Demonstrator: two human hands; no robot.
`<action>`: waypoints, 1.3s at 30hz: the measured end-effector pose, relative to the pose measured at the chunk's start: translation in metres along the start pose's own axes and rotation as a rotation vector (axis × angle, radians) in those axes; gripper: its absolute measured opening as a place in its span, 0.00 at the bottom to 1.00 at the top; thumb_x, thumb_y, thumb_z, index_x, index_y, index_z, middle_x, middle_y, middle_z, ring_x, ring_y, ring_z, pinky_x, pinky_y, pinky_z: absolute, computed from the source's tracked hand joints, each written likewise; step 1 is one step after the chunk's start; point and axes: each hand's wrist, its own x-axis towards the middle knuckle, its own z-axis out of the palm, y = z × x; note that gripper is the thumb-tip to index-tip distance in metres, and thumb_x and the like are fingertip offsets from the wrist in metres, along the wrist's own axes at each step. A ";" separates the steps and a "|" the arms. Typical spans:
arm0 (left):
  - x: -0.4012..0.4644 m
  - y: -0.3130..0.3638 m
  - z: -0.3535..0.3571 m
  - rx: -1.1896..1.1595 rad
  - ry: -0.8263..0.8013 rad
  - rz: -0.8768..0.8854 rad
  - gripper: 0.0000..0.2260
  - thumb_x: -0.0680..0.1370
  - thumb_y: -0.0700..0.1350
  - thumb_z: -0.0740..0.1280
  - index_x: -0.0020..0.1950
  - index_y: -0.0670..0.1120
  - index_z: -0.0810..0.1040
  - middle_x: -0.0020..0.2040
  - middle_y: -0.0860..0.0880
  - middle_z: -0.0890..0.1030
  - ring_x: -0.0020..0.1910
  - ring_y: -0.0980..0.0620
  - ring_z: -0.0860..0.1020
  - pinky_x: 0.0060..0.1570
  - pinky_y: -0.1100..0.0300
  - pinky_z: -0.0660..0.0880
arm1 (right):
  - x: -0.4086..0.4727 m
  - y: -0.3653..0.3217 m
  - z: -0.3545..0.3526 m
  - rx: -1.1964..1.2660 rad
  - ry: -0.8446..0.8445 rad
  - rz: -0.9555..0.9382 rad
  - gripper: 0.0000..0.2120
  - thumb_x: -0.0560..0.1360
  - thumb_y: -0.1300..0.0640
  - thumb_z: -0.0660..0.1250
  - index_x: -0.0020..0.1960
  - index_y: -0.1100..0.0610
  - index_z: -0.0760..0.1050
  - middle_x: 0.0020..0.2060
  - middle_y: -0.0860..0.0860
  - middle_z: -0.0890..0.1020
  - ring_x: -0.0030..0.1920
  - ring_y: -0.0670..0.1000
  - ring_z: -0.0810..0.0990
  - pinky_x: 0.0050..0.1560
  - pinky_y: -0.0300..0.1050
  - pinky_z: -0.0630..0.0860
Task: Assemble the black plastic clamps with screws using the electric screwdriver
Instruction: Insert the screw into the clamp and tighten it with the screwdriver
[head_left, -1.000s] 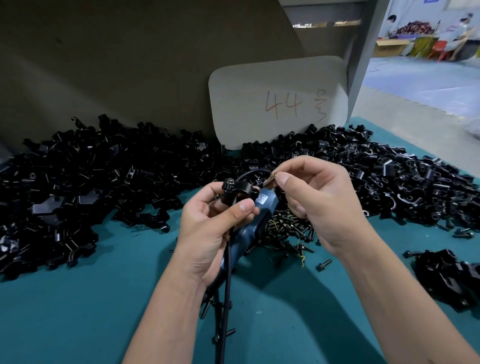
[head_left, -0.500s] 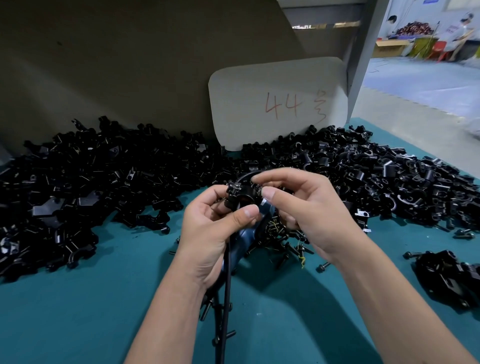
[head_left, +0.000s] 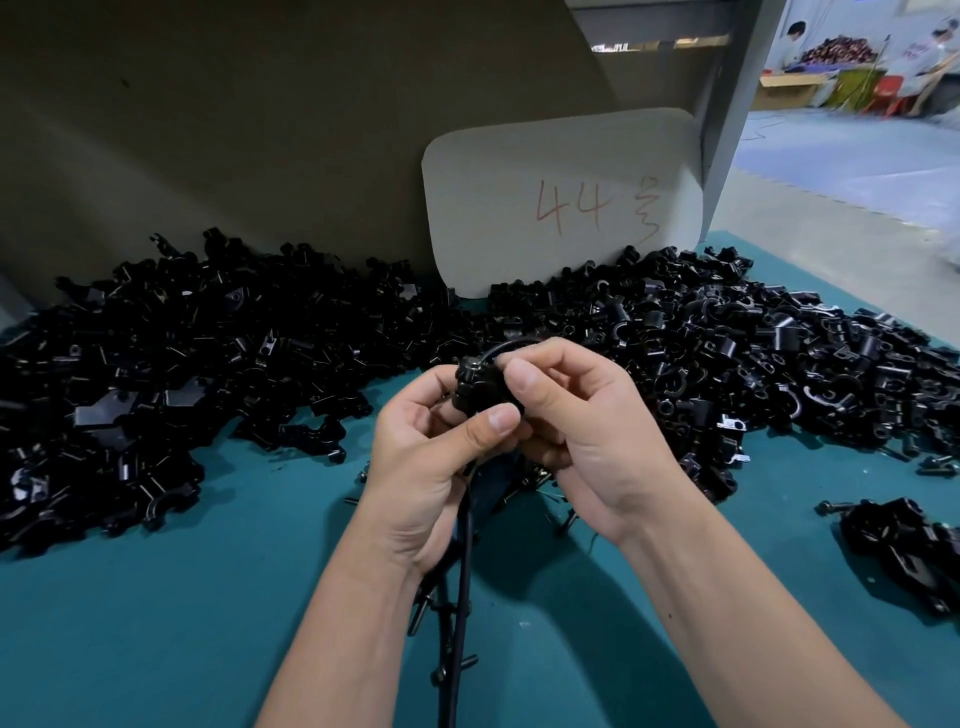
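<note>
Black cable (head_left: 460, 597) runs up from the bottom edge across the teal table (head_left: 156, 623), loose screws (head_left: 447, 670) scattered beside it. Cable goes up under the left hand (head_left: 431, 457), probably to the electric screwdriver (head_left: 491, 480), only a dark blue sliver of it visible between the palms.

Left hand fingers curled round a black clamp (head_left: 475, 389), thumb pressed on its near side. Right hand (head_left: 587, 431) meets it from the right, thumb and forefinger pinching the same clamp at its top; can't tell if there's a screw between the fingertips. Clamp held up above the table, centre of view, both hands touching each other.

Small cluster of clamps (head_left: 904, 551) at the right edge, well apart from the hands. More screws (head_left: 530, 488) lie under the right hand.

Behind: big pile of black clamp parts (head_left: 208, 374) across the full width of the table. Pale board (head_left: 561, 202) marked "44" in red leans upright behind the pile, against a brown wall (head_left: 260, 130). Far right background: people sitting at another table (head_left: 795, 80), blurry
</note>
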 end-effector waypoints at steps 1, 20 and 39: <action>0.000 -0.001 0.001 0.006 0.004 0.003 0.16 0.67 0.40 0.80 0.53 0.44 0.85 0.45 0.41 0.84 0.45 0.43 0.83 0.59 0.41 0.76 | 0.001 0.001 0.002 0.027 0.016 -0.007 0.03 0.71 0.54 0.76 0.40 0.50 0.83 0.34 0.48 0.81 0.30 0.43 0.77 0.29 0.32 0.70; 0.001 -0.001 0.000 0.017 0.011 0.038 0.12 0.69 0.36 0.76 0.51 0.43 0.84 0.41 0.45 0.85 0.39 0.49 0.84 0.44 0.58 0.82 | -0.002 0.004 0.009 0.050 0.092 0.014 0.04 0.73 0.50 0.75 0.42 0.50 0.84 0.34 0.50 0.79 0.29 0.44 0.74 0.26 0.33 0.68; -0.001 0.002 0.002 -0.016 0.034 0.039 0.12 0.69 0.35 0.75 0.52 0.40 0.82 0.38 0.45 0.84 0.36 0.51 0.83 0.40 0.60 0.82 | -0.003 0.007 0.013 0.055 0.113 0.018 0.07 0.77 0.50 0.70 0.47 0.50 0.86 0.35 0.49 0.82 0.30 0.42 0.73 0.27 0.33 0.67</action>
